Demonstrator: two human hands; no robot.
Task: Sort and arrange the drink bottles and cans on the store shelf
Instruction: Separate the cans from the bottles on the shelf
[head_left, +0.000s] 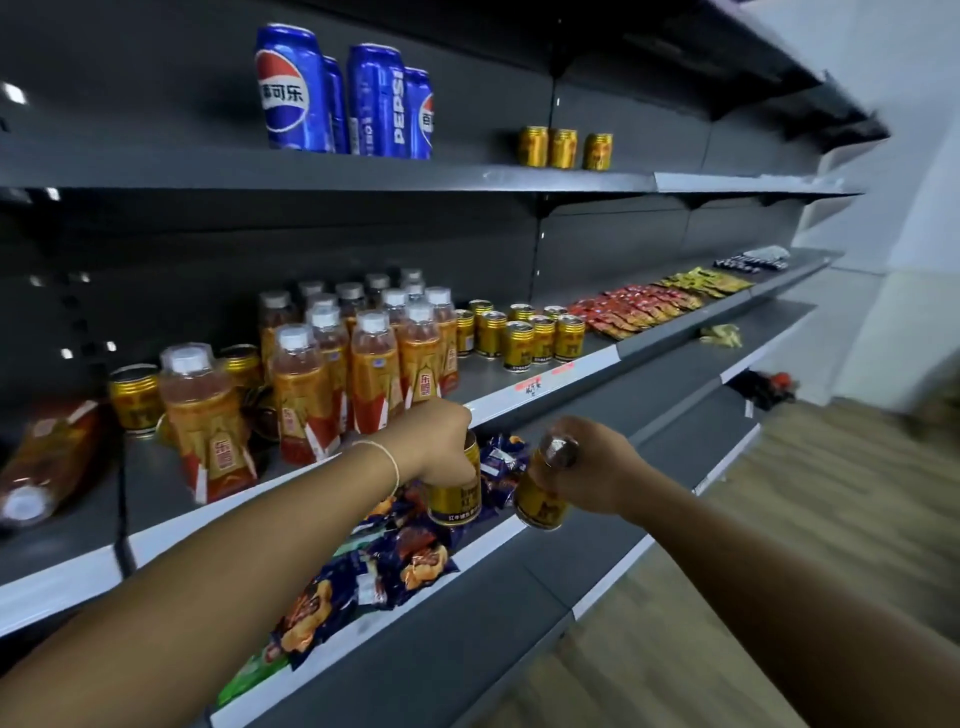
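A person's left hand (441, 441) grips an upright gold can (456, 501), dark-banded at its base, above snack packets (410, 561) on a lower shelf (363, 626). The right hand (592, 475) holds a second gold can (540, 504), tilted, just beside it.

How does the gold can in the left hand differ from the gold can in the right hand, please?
The left-hand can is nearly upright; the right-hand can tilts, its silver top towards the camera. The left hand grips its can from above; the right hand holds its can round the upper body. Both are small gold cans.
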